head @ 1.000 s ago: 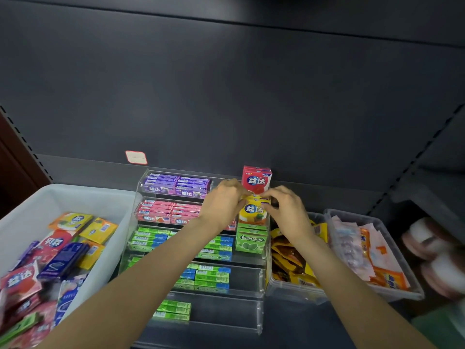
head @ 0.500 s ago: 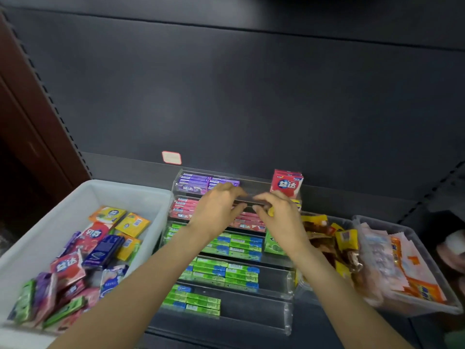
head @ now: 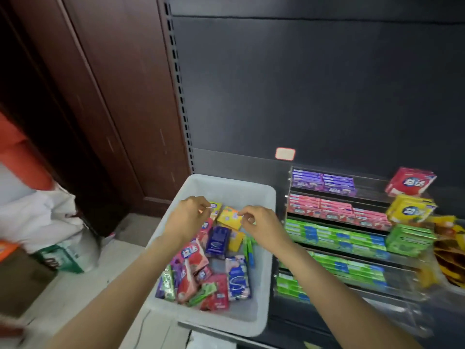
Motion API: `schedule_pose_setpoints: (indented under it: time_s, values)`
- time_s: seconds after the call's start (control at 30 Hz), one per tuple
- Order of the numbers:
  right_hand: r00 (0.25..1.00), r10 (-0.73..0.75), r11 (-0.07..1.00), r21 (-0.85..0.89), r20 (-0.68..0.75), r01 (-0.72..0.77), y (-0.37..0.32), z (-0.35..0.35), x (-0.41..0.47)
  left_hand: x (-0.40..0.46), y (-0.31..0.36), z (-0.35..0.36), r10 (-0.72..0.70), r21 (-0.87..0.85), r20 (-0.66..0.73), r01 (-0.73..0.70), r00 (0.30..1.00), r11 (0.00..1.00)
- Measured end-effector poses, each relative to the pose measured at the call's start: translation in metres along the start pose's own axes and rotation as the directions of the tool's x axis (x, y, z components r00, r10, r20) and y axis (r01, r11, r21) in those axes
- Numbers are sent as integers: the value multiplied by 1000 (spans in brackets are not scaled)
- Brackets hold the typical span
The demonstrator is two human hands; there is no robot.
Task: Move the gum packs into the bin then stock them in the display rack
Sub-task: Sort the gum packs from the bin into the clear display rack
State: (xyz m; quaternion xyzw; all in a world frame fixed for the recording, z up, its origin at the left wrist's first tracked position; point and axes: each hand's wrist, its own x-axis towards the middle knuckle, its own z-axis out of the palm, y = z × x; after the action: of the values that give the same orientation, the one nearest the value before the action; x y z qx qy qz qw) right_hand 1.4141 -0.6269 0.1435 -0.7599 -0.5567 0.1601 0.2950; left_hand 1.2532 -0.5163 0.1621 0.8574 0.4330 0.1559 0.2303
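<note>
A white bin (head: 266, 222) on the shelf holds several loose gum packs: yellow ones (head: 229, 217) at the back, a dark blue pack (head: 218, 241), red and pale blue ones in front. My left hand (head: 187, 220) and my right hand (head: 261, 226) hover over the bin's far end, fingers loosely curled, nothing held. To the right stands the clear tiered display rack (head: 289, 187) with rows of purple, pink and green gum. On its right side a red box (head: 410, 182), a yellow box (head: 410, 210) and a green box (head: 409, 239) are stacked in steps.
A dark shelf back panel rises behind the rack. A brown wooden wall is at left, with a white bag (head: 42, 212) and a cardboard box (head: 22, 278) on the pale floor. Yellow-brown snack packets (head: 450, 245) lie at the far right.
Both hands have left the rack's upper tiers and moved left over the bin. The view has swung left, so the bin is central and the rack sits at the right.
</note>
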Motion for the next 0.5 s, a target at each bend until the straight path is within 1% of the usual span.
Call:
schedule_pose_setpoints:
  time_s: [0.13, 0.3, 0.4, 0.5]
  values:
    - [992, 122, 992, -31, 34, -121, -16, 44, 25, 20, -48, -6, 8, 0, 72, -8, 997, 1000]
    - [962, 260, 961, -114, 81, -251, -10, 75, 51, 43, -68, 13, -14, 15, 204, 11, 979, 1000]
    - [950, 299, 947, -153, 89, -284, 2, 88, 67, 57, -74, 31, -6, 44, 274, -6, 962, 999]
    - [948, 301, 938, -211, 101, -275, 12, 99, 84, 70, -79, 49, -9, 74, 335, -17, 942, 997]
